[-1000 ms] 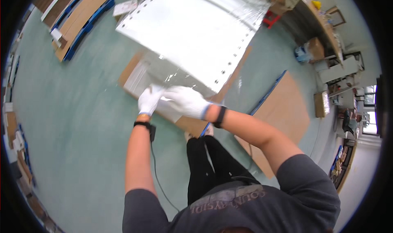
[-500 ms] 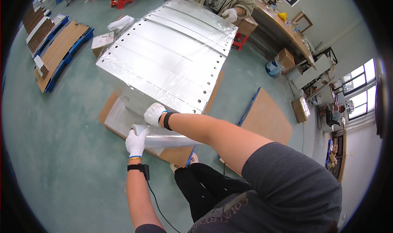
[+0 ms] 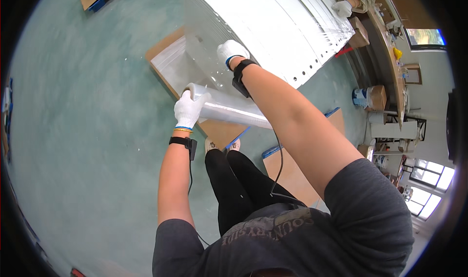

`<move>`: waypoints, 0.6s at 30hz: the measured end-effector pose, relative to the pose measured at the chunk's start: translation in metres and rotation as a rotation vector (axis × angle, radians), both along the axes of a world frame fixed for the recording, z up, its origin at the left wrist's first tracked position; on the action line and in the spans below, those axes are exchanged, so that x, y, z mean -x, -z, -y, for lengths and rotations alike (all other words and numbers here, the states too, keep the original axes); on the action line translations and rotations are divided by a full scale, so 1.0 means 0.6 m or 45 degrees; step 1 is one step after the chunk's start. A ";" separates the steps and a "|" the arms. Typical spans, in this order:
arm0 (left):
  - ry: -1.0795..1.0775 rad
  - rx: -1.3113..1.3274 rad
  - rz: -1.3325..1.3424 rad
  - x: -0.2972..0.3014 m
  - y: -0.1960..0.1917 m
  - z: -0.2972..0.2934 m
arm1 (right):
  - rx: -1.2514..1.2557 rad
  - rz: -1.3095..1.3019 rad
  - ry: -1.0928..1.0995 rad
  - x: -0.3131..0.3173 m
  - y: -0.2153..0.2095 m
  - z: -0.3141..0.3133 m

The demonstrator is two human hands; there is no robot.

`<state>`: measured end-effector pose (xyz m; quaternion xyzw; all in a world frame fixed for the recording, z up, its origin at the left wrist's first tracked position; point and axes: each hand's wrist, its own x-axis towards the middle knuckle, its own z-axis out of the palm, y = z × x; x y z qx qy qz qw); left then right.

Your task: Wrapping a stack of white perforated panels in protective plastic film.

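A roll of clear stretch film point(image 3: 234, 106) lies sideways in front of me, its far end hidden beneath my right forearm. My left hand point(image 3: 187, 110), in a white knit glove, is closed round the roll's left end. Gloved as well, my right hand point(image 3: 232, 51) rests against the upper edge of a tall stack of white panels point(image 3: 273, 23); its fingers look laid along the film-covered side, though partly hidden. Clear film covers the stack, and a row of dark holes runs along its right edge.
Cardboard point(image 3: 163, 45) on a pallet lies under the stack. A co-worker's gloved hand point(image 3: 342, 9) touches the stack's far right corner. Another board-topped pallet point(image 3: 295, 174) is by my right side. A bucket point(image 3: 360, 97) stands near the workbench point(image 3: 390, 48).
My view has swung, so the stack appears farther up and right. My right hand has moved away from the roll onto the stack's edge. My left hand still holds the roll.
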<state>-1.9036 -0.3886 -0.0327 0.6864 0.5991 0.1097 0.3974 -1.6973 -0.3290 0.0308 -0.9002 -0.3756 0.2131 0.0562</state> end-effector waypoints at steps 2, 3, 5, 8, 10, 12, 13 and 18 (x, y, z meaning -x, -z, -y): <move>-0.029 0.013 0.041 0.003 0.013 0.007 | 0.012 -0.031 0.017 -0.016 0.007 -0.007; -0.038 0.018 0.088 -0.005 0.015 0.010 | 0.052 0.054 -0.112 -0.036 0.014 -0.007; -0.076 0.059 0.098 0.024 0.033 0.016 | 0.064 0.049 -0.110 0.000 0.012 -0.004; -0.040 0.110 0.140 -0.008 0.031 0.016 | 0.171 -0.002 -0.601 -0.055 0.005 0.007; 0.011 0.154 0.035 0.014 0.048 0.011 | 0.236 -0.141 -0.940 -0.010 -0.029 -0.005; -0.028 0.155 0.007 0.029 0.055 0.013 | 0.255 -0.329 -1.004 0.050 -0.083 0.001; -0.047 0.130 -0.015 0.029 0.053 0.014 | 0.248 -0.501 -1.046 0.069 -0.095 0.011; -0.032 0.229 -0.018 -0.006 0.044 0.009 | 0.577 -0.045 -1.367 0.078 -0.010 0.062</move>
